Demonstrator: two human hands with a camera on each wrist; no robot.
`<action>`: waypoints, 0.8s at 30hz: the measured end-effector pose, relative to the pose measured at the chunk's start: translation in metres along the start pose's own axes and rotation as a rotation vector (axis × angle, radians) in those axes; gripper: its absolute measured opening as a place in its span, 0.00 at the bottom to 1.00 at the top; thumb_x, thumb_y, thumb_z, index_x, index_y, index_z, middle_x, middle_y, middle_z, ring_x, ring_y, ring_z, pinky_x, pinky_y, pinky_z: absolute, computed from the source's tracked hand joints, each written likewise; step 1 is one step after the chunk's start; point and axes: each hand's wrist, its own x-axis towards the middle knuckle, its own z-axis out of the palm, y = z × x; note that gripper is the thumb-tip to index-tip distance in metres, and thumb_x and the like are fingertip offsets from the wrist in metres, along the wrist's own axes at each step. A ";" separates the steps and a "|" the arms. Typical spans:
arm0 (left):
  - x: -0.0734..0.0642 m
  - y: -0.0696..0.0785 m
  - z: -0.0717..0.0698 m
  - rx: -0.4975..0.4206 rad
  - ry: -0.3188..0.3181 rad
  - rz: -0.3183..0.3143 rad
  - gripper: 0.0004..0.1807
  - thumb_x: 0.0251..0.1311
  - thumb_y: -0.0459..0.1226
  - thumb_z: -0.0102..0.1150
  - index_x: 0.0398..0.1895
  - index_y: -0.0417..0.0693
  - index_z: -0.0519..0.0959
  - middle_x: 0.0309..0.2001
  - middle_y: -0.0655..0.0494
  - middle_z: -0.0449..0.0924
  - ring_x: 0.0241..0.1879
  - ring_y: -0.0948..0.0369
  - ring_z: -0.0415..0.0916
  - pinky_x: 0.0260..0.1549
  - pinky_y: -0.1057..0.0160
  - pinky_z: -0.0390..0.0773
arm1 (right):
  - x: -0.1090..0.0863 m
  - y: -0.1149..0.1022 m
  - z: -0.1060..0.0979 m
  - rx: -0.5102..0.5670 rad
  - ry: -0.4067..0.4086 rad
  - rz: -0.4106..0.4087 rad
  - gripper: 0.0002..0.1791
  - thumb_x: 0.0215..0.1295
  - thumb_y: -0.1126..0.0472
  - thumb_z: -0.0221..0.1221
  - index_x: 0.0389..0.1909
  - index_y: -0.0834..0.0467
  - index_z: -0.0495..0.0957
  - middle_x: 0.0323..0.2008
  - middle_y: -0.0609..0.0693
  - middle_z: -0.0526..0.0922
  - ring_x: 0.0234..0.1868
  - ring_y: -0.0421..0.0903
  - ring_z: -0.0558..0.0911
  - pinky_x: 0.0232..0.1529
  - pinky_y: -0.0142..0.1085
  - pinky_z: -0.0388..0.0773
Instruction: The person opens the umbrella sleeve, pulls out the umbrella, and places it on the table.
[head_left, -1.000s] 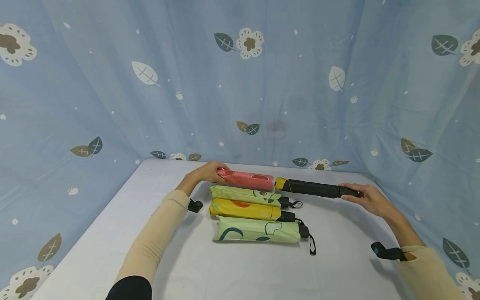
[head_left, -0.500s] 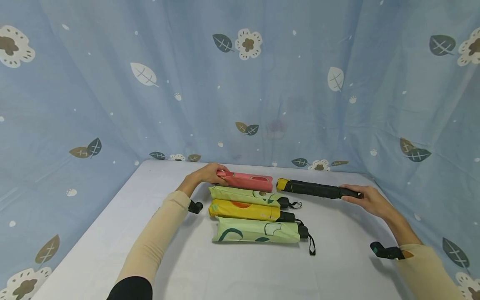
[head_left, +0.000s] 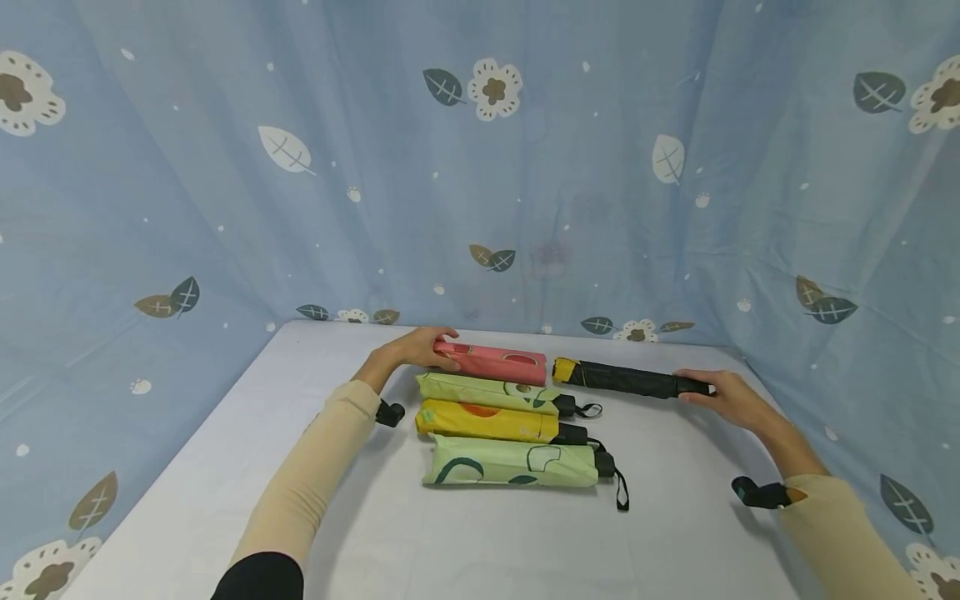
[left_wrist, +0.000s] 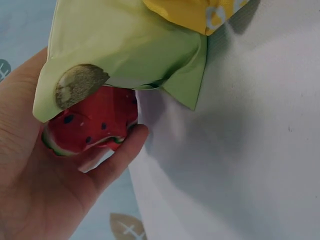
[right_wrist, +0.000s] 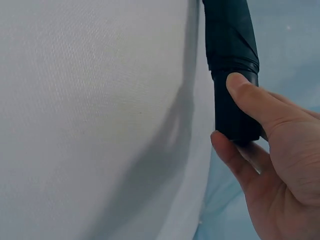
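My left hand holds the left end of a red watermelon-print umbrella sleeve at the back of the table. In the left wrist view, its fingers curve under the red print, partly hidden by a light green fabric end. My right hand grips the handle of a black folded umbrella with a yellow tip. That tip points at the sleeve's right end, a small gap apart. In the right wrist view, the thumb presses on the black handle and the fingers lie round its end.
In front of the sleeve lie a light green umbrella, a yellow one and a larger green one, side by side, black handles to the right. All rest on the white table. A blue patterned curtain encloses the table.
The black umbrella's yellow tip has drawn slightly away from the sleeve's end. My right hand has then shifted a little to the left. The left hand has stayed at the sleeve.
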 end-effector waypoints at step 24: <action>-0.020 -0.007 -0.007 -0.002 0.030 -0.031 0.38 0.62 0.53 0.62 0.71 0.45 0.65 0.65 0.38 0.70 0.62 0.44 0.70 0.61 0.43 0.72 | 0.012 0.007 0.011 0.003 -0.061 0.016 0.25 0.62 0.63 0.65 0.59 0.68 0.75 0.56 0.70 0.78 0.59 0.71 0.74 0.57 0.64 0.69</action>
